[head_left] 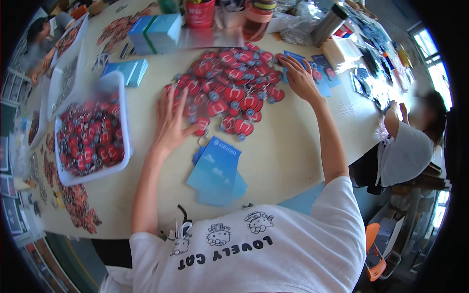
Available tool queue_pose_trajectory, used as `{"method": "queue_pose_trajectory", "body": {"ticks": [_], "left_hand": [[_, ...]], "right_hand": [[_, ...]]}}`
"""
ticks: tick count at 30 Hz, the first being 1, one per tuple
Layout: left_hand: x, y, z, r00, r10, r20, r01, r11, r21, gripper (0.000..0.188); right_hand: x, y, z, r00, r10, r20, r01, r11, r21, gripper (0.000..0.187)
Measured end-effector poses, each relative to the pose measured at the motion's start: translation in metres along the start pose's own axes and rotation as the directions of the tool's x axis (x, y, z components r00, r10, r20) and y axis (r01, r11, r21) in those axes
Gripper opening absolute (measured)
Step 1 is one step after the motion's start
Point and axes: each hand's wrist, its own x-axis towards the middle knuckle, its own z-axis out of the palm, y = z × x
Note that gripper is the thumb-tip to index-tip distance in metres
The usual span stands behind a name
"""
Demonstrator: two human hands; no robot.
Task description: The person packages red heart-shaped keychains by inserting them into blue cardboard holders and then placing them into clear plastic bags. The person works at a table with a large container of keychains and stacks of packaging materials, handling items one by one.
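A broad heap of red keychains (234,93) with metal rings lies spread on the pale table. My left hand (171,124) rests at the heap's left edge, fingers spread, touching the outer keychains. My right hand (300,78) reaches over the heap's right side with its fingers stretched out. Its fingertips are by a keychain at the edge and partly cover blue cards (324,87). Red pieces lie on those cards. Between my forearms, near my body, is a loose fanned stack of blue cards with clouds (215,168).
To the left stands a white bin (128,132) full of red keychains. A banded block of blue cards (156,34), a red tub (200,13), a lidded drink jar (257,22) and a metal flask (330,25) line the back. Another person (410,141) sits at right, another at far left.
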Motion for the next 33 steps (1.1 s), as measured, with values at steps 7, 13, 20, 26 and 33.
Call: {"method": "queue_pose_trajectory", "body": {"ticks": [7, 13, 20, 26, 33], "left_hand": [[0.013, 0.007, 0.017, 0.996, -0.087, 0.010, 0.084, 0.980, 0.178, 0.094], [-0.034, 0.053, -0.031, 0.895, 0.349, 0.279, -0.314, 0.935, -0.163, 0.072], [-0.096, 0.099, -0.025, 0.948, 0.113, 0.298, -0.056, 0.979, -0.194, 0.063], [-0.117, 0.120, -0.016, 0.978, -0.051, 0.200, 0.086, 0.982, -0.170, 0.069], [-0.157, 0.099, -0.038, 0.957, -0.018, 0.290, 0.088, 0.969, -0.230, 0.115]], "right_hand": [[0.032, -0.030, 0.002, 0.984, -0.169, -0.054, 0.177, 0.957, 0.231, 0.049], [-0.020, -0.008, 0.003, 0.987, 0.022, -0.161, -0.010, 0.997, 0.071, 0.045], [-0.037, 0.034, -0.002, 0.974, 0.142, -0.176, -0.200, 0.905, -0.376, 0.038], [-0.047, -0.089, -0.041, 0.944, -0.018, -0.329, 0.049, 0.995, 0.087, 0.031], [-0.161, -0.208, -0.056, 0.961, -0.174, 0.217, 0.051, 0.877, 0.477, 0.059]]}}
